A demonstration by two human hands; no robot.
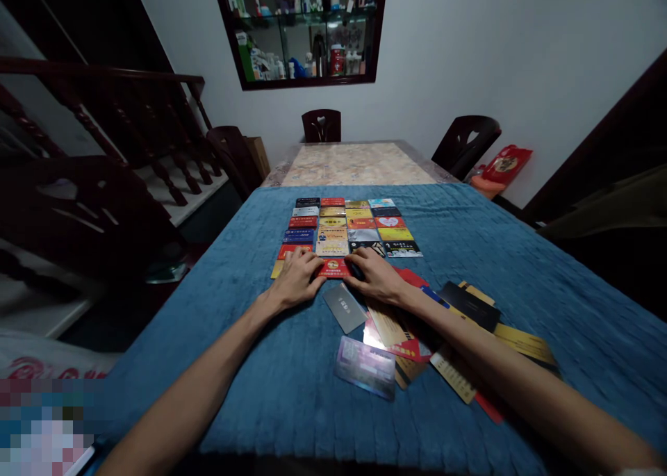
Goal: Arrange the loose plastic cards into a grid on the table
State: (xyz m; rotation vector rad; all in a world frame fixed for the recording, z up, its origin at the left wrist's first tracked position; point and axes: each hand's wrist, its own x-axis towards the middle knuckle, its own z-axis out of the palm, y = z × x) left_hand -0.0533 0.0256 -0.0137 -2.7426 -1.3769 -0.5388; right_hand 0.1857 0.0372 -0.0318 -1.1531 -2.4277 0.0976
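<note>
On a blue cloth [521, 267] lies a tidy grid of colourful cards [350, 226] in rows. My left hand [297, 278] lies flat with fingers stretched out at the near left of the grid, over a yellow card and touching a red card [333, 268]. My right hand [376, 274] lies flat on the other side of that red card, its fingers extended onto a dark card. Neither hand grips anything. A grey card [344, 307] sits just below the hands. A loose pile of cards [448, 337] spreads under my right forearm.
The table runs on beyond the cloth with a pale patterned top [357, 163]. Dark wooden chairs stand at the far end [322, 125], far right [465, 142] and left [78, 212]. A stair railing [130, 115] is on the left. A red bag [505, 165] leans on the wall.
</note>
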